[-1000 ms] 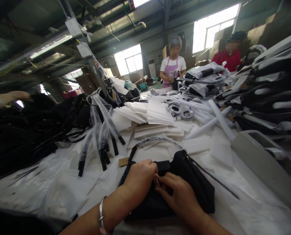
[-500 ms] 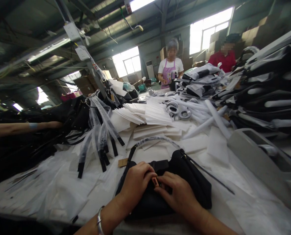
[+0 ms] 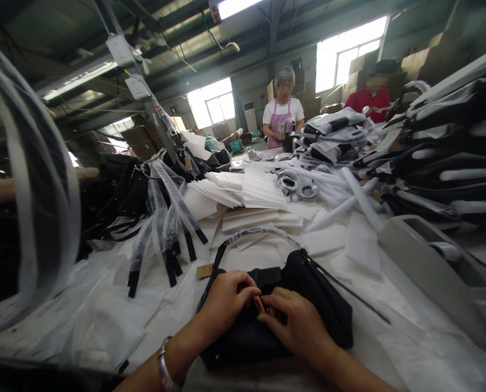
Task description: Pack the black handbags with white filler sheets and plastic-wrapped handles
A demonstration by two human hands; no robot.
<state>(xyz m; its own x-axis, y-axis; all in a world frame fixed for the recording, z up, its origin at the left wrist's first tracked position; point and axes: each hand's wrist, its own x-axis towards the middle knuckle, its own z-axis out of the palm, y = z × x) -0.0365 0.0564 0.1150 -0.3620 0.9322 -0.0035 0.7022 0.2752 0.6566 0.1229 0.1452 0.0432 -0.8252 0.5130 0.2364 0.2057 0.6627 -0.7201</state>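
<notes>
A black handbag (image 3: pixel 308 294) lies on the white-covered table (image 3: pixel 390 337) right in front of me, its plastic-wrapped handle (image 3: pixel 259 234) arching away from me. My left hand (image 3: pixel 224 305) rests on the bag's top with fingers curled. My right hand (image 3: pixel 298 321) meets it from the right. Between the fingertips of both hands sits a small orange-brown piece (image 3: pixel 259 304), pinched at the bag's top edge. A silver bangle (image 3: pixel 163 367) circles my left wrist.
Wrapped black straps (image 3: pixel 169 228) and stacks of white foam sheets (image 3: pixel 259 190) lie beyond the bag. Piled black bags (image 3: pixel 451 158) rise at the right above a grey bin (image 3: pixel 435 261). A wrapped strap (image 3: pixel 34 190) swings close at left near a co-worker's arm (image 3: pixel 6 188). Two people stand far off.
My hands have stayed on the bag's top, working the small piece. At the left a co-worker's arm drew back and a plastic-wrapped strap has swung up close to the camera.
</notes>
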